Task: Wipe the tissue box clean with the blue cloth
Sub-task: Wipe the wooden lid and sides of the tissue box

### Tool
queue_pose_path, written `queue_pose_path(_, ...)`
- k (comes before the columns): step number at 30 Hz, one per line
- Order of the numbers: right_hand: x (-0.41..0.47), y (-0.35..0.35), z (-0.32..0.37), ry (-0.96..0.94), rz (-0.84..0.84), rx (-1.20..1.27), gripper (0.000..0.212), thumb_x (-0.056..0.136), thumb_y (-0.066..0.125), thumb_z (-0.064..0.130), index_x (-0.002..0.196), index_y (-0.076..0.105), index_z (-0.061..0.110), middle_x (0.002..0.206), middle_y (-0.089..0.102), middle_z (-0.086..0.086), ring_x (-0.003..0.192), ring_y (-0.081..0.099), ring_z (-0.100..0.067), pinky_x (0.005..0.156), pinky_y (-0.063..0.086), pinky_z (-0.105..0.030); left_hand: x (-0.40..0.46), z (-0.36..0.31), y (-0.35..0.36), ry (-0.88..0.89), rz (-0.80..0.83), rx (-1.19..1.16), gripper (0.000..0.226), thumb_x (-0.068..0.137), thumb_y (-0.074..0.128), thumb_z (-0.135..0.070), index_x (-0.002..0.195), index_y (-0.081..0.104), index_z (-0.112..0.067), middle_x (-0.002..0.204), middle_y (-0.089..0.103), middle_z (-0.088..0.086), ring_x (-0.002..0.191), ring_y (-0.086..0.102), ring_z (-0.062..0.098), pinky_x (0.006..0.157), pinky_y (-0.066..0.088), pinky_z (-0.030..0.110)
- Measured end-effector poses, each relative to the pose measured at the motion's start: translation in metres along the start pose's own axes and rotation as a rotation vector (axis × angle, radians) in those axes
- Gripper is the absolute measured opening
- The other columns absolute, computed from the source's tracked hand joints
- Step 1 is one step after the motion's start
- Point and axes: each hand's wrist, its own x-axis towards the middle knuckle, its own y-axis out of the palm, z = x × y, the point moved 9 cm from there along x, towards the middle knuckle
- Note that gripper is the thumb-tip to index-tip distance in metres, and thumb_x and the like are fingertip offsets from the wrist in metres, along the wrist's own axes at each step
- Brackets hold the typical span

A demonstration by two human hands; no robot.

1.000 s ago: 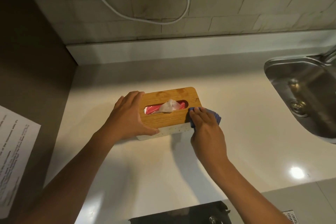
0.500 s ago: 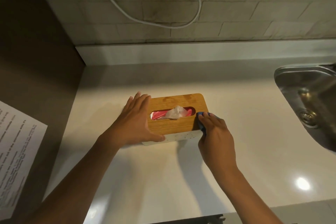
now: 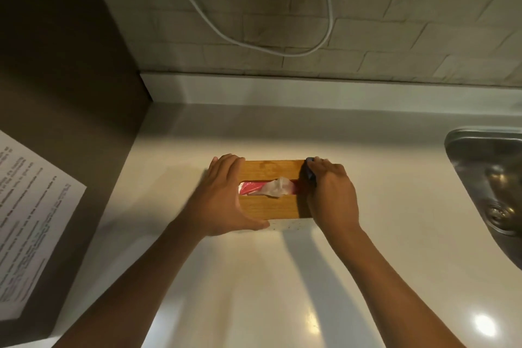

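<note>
A pale counter (image 3: 254, 291) runs below a tiled wall, with a white cable (image 3: 254, 45) looping across the tiles and a steel sink (image 3: 463, 150) set in to the far right of both hands. A printed sheet (image 3: 31, 215) is fixed on the dark panel to the far left.

The tissue box (image 3: 271, 206), bamboo lid over a white speckled base, sits on the counter between the two hands. Its long axis runs straight from one hand to the other. A tissue (image 3: 278, 186) stands up from the slot at the middle of the lid.

The left hand (image 3: 223, 195) clasps the near end of the box: fingers lie across the lid, thumb hooked along the front edge. It acts as the brace.

The right hand (image 3: 332, 192) covers the opposite end with the blue cloth (image 3: 310, 171) pressed beneath it. Only a small corner of the cloth shows past the fingertips; whether the fingers pinch it or merely press it flat cannot be told.

Judgement: wiping is under way at the right end. The unwiped lid lies directly toward the left hand, along the long axis, so a stroke that way must pass the slot, where the cloth could snag the tissue.
</note>
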Motion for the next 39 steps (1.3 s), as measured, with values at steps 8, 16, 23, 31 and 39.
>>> queue_pose_path(8,-0.021,-0.003,-0.02,-0.028,0.02,0.034,0.037,0.082,0.068,0.005,0.118,0.065,0.01,0.111,0.068,-0.009,0.098,0.062,-0.031,0.072,0.054,-0.036,-0.002,0.0,0.001,-0.029,-0.012,0.019,0.136,0.057,0.069,-0.092,0.16,0.011,-0.024,0.166,0.015,-0.006,0.156,0.009,0.019,0.128,0.007,0.039)
queue_pose_path(16,-0.021,0.009,0.005,-0.169,0.054,0.073,0.044,0.072,0.08,0.008,0.114,0.068,0.008,0.11,0.068,-0.01,0.104,0.063,-0.031,0.079,0.054,-0.035,0.0,0.008,0.008,-0.086,0.02,-0.035,0.14,0.051,0.066,-0.096,0.16,0.011,-0.028,0.167,0.016,-0.008,0.156,0.014,0.022,0.126,0.025,0.048)
queue_pose_path(23,0.017,0.008,0.015,-0.113,0.056,0.093,0.028,0.087,0.064,0.014,0.115,0.063,0.012,0.113,0.064,-0.008,0.106,0.057,-0.025,0.091,0.048,-0.032,0.0,0.005,0.007,-0.086,-0.008,-0.048,0.135,0.054,0.07,-0.091,0.159,0.015,-0.028,0.165,0.022,-0.007,0.154,0.021,0.023,0.123,0.027,0.048)
queue_pose_path(31,0.012,0.002,0.004,-0.155,0.026,0.143,0.027,0.081,0.068,0.003,0.107,0.069,0.01,0.104,0.068,-0.007,0.102,0.059,-0.028,0.079,0.051,-0.031,0.001,0.006,0.009,-0.073,-0.011,-0.056,0.136,0.051,0.067,-0.095,0.158,0.016,-0.03,0.163,0.024,-0.008,0.152,0.025,0.02,0.124,0.03,0.049)
queue_pose_path(39,0.002,0.015,0.026,-0.243,0.105,0.148,0.039,0.074,0.079,0.008,0.111,0.068,0.005,0.107,0.069,-0.011,0.097,0.065,-0.031,0.083,0.054,-0.037,0.0,0.002,0.005,-0.028,-0.046,-0.053,0.131,0.056,0.076,-0.086,0.158,0.019,-0.026,0.161,0.028,-0.006,0.149,0.028,0.018,0.124,0.025,0.046)
